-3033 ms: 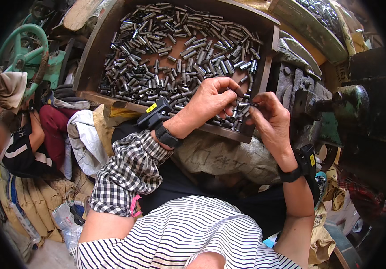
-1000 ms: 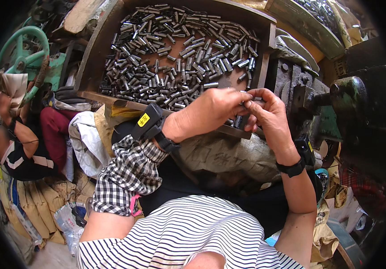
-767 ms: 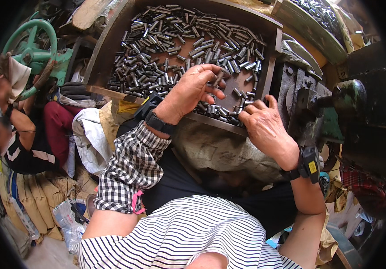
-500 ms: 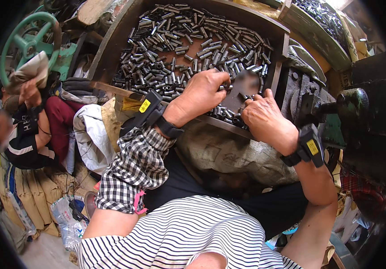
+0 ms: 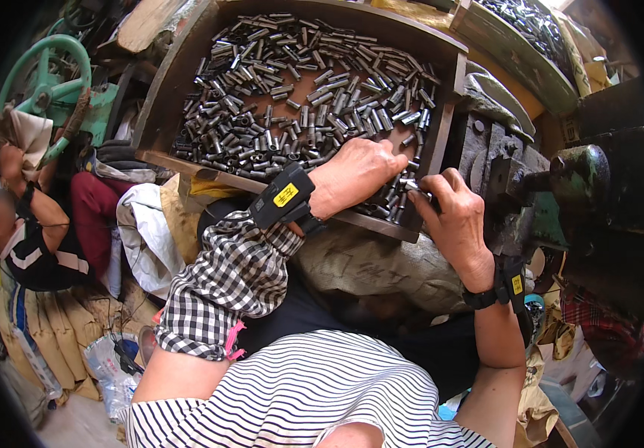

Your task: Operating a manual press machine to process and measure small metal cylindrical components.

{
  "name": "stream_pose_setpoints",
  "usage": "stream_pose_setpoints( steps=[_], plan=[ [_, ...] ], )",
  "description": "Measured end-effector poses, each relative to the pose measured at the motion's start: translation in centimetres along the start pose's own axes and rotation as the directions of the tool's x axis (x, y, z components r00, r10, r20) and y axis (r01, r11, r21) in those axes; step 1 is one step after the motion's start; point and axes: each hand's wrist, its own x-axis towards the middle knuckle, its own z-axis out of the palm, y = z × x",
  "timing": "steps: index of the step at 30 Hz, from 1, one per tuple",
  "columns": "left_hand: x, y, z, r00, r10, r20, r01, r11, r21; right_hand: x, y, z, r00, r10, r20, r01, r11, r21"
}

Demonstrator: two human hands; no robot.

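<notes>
A wooden tray (image 5: 292, 196) in front of me holds many short dark metal tubes (image 5: 262, 112), heaped most thickly along its far and left sides. My left hand (image 5: 355, 175) is over the tray's near right part, its fingers curled together and pointing right; its fingertips are partly hidden, and I cannot make out what is in them. At the tray's right wall, my right hand (image 5: 453, 213) pinches a shiny metal tube (image 5: 409, 184) between thumb and fingers. More tubes (image 5: 388, 203) lie in the near right corner, below both hands.
Right of the tray stands a dark, greasy machine (image 5: 598, 179). Another green-edged tray (image 5: 520, 52) of metal parts sits at the far right. On the left, another person (image 5: 45, 231) is beside a green handwheel (image 5: 45, 93). A sack (image 5: 382, 261) hangs below the tray.
My left hand has moved a little right and nearer to me. The right hand has swung upright by the tray's right wall, and a shiny tube now shows at its fingertips.
</notes>
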Motion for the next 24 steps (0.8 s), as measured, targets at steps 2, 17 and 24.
stream_pose_setpoints(
  steps=[2,17,24],
  plan=[
    [0.3,0.3,-0.2,1.0,0.008,0.02,-0.009,1.0,0.011,-0.2,0.6,0.1,0.997,0.058,-0.047,-0.053,0.993,0.109],
    [-0.1,1.0,-2.0,0.883,-0.322,0.342,0.309,-0.149,-0.939,0.2,0.6,-0.1,0.843,0.433,0.318,-0.463,0.286,0.839],
    [-0.1,2.0,-1.5,0.864,-0.357,0.354,0.28,-0.244,-0.928,0.0,1.4,0.2,0.811,0.539,0.227,-0.34,0.117,0.933]
  ],
)
